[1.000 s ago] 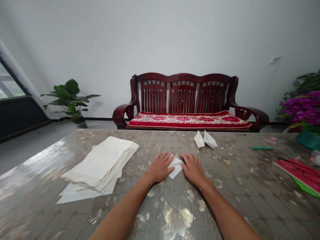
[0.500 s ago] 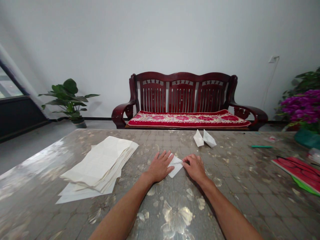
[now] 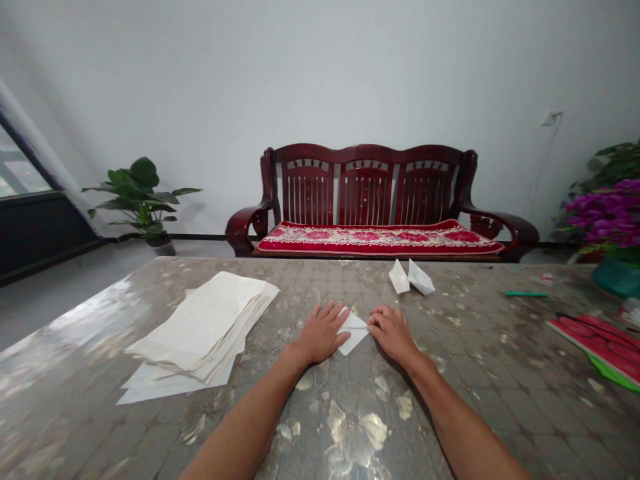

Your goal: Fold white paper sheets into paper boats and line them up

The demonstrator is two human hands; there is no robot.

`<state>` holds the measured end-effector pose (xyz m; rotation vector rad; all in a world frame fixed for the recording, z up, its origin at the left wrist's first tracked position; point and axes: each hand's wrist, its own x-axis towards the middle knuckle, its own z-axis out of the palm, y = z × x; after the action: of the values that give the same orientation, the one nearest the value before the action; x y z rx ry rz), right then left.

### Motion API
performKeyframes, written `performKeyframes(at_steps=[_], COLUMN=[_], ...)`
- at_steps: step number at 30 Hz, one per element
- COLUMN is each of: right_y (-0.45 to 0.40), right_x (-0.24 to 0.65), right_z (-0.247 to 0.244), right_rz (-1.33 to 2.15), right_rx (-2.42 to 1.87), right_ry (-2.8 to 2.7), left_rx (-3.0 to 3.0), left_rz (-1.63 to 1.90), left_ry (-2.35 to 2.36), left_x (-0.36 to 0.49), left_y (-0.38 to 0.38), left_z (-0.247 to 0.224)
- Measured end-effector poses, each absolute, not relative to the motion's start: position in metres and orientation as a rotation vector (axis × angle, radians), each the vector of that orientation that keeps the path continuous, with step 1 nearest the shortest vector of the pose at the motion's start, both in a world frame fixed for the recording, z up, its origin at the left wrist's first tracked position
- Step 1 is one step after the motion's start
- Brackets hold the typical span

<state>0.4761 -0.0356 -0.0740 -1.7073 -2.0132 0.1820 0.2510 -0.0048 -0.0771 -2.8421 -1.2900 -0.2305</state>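
A small folded white paper (image 3: 354, 335) lies on the table in front of me, its right part showing as a diamond with a crease across the middle. My left hand (image 3: 323, 333) rests flat on its left side, fingers spread, and hides that part. At the paper's right corner, my right hand (image 3: 391, 333) is closed, thumb and forefinger pinching the tip. Beyond my hands stand two folded paper boats (image 3: 399, 277), side by side, near the table's far edge.
A stack of loose paper sheets (image 3: 200, 320) lies left on the patterned table (image 3: 280, 440). To the right are a green pen (image 3: 526, 294), a red book (image 3: 600, 340) with eyeglasses on it, and purple flowers (image 3: 607, 210). A wooden bench (image 3: 365, 180) stands behind.
The whole view has shifted slightly. My left hand keeps its flat hold on the paper, and the fingers of my right hand have curled in a little at the paper's corner.
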Motion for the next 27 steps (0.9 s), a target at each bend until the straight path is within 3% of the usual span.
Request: performKeyframes(at_steps=[13,27], right_y=[-0.052,-0.06], right_x=[0.468,0.466], right_z=[-0.063,-0.056], right_rz=[-0.165,-0.2], right_rx=[-1.369,-1.637], right_ry=[-2.296,-2.288], left_rx=[-2.833,-2.847], left_rz=[-0.246,-0.247], left_ry=[-1.276,-1.284], left_x=[0.25,0.25], left_y=[-0.005,-0.003], left_z=[-0.078,-0.08])
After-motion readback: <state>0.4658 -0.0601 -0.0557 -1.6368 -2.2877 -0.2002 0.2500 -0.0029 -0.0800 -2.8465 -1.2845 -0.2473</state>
